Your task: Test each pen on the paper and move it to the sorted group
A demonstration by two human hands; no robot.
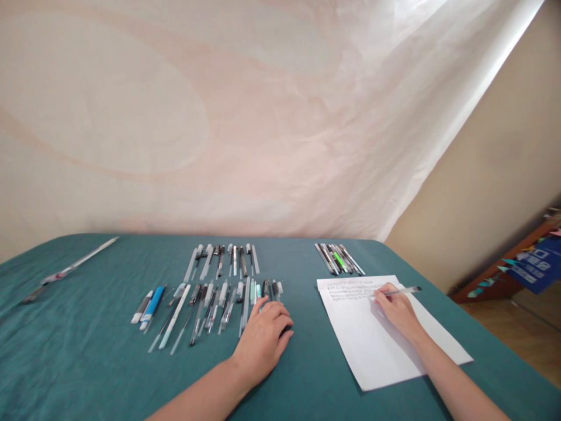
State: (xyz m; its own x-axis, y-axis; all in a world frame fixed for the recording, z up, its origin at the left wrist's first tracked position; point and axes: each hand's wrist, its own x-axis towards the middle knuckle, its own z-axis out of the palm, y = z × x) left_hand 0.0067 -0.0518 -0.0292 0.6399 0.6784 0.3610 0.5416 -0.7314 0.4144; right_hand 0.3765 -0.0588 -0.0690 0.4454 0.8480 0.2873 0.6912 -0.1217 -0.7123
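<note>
My right hand (397, 310) rests on a white sheet of paper (385, 345) and is shut on a slim silver pen (403, 290), its tip at the lines of small writing near the sheet's top. My left hand (264, 336) lies palm down on the teal tablecloth (79, 351), fingers loosely curled, at the right end of a row of several pens (205, 307). Whether it grips anything is hidden. A second row of pens (223, 260) lies behind the first. A small bunch of pens (338, 258), one green, sits just above the paper.
A long clear ruler (72, 269) lies at the table's far left. A pale cloth backdrop (219, 117) hangs behind the table. At the right, past the table's edge, stand a wooden shelf (504, 280) and a blue box (537, 263).
</note>
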